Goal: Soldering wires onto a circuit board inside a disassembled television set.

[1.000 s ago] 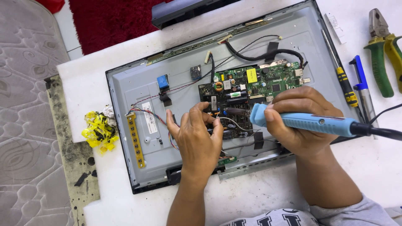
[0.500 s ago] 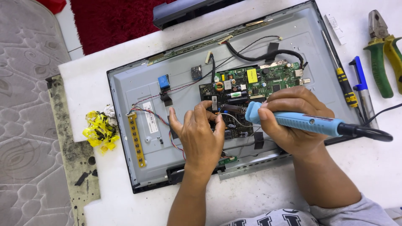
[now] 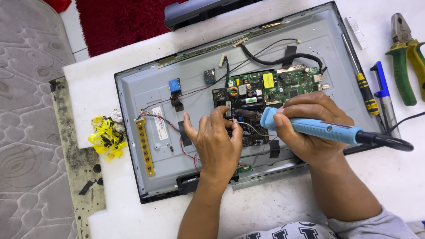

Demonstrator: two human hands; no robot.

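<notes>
A flat screen's open metal back panel (image 3: 146, 90) lies on a white table, with a green circuit board (image 3: 283, 84) mounted right of its middle. My right hand (image 3: 312, 130) grips a blue soldering iron (image 3: 318, 128), its metal tip pointing left onto the lower left part of the board. My left hand (image 3: 217, 144) rests on the panel just left of the tip, fingers spread and touching the board's edge and thin wires. Whether its fingers pinch anything is hidden.
A narrow yellow strip board (image 3: 145, 146) sits at the panel's left, a blue component (image 3: 175, 85) above it. Yellow tape scraps (image 3: 105, 137) lie left of the panel. Screwdrivers (image 3: 367, 95) and green pliers (image 3: 403, 57) lie at the right. A dark cord (image 3: 389, 140) trails right.
My right hand has slid the soldering iron a little left along the board. My left hand has shifted slightly right toward the tip.
</notes>
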